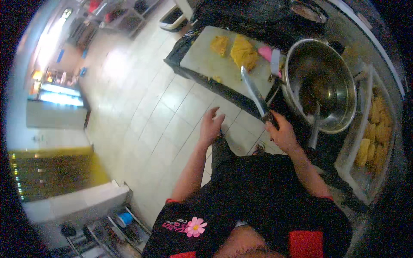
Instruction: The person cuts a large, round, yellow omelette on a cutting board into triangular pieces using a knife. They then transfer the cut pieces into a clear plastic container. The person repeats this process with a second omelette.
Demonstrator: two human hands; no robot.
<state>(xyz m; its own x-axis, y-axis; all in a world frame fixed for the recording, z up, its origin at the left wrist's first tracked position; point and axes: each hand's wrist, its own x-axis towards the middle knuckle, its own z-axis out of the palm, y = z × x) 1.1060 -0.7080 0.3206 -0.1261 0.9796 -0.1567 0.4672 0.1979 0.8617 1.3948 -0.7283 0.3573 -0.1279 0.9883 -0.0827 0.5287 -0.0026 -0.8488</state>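
My right hand point(282, 131) is closed around the dark handle of a kitchen knife point(253, 88), whose blade points up over the near edge of a white cutting board point(196, 61). Just beyond the knife's tip lies a large yellow-orange piece of food point(243, 53), and a smaller, crumbly-looking one point(219, 45) sits apart to its left. My left hand point(212, 125) hangs in the air below the board, holding nothing, its fingers apart and slightly curled. A pink and white object point(274, 61) rests on the board's right side; its kind is not clear.
Right of the board stands a large metal bowl point(321, 87) with a utensil handle point(315, 127) at its near rim. Farther right, a clear plastic container point(348, 164) holds several yellowish long pieces. A dark-covered counter point(222, 92) edges the tiled floor point(171, 113). Metal shelving point(109, 229) stands at lower left.
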